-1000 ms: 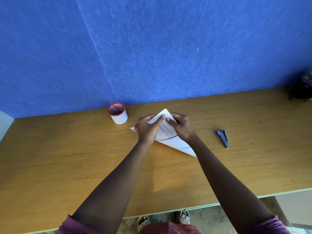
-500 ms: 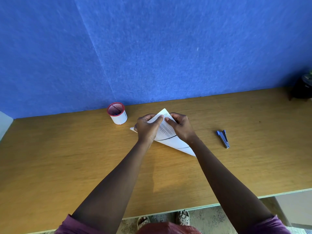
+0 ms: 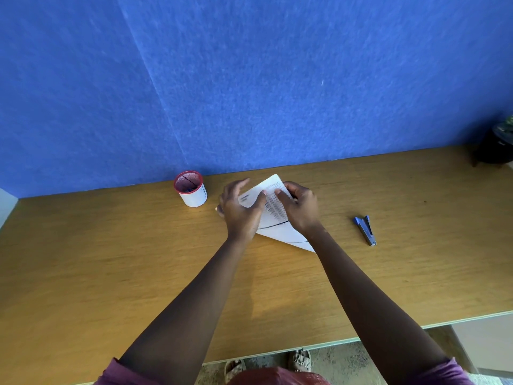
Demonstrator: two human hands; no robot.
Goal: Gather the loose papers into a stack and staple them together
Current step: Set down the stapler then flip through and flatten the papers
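A small stack of white printed papers point(image 3: 277, 218) lies at an angle on the wooden desk point(image 3: 111, 259), near the back wall. My left hand point(image 3: 240, 209) rests on the stack's left side, thumb on the top sheet and fingers lifted and spread. My right hand point(image 3: 301, 208) holds the right edge, fingertips pressing the printed area. A blue stapler point(image 3: 366, 230) lies flat on the desk to the right of my right hand, apart from the papers.
A white mesh pen cup with a red rim point(image 3: 191, 188) stands left of the papers by the blue wall point(image 3: 249, 79). A dark pot point(image 3: 497, 145) sits at the far right corner. The desk's front edge point(image 3: 333, 343) runs near my body.
My left hand has lifted and spread its fingers over the stack's left side; before, they were curled on the top corner. Papers and stapler stay where they were.
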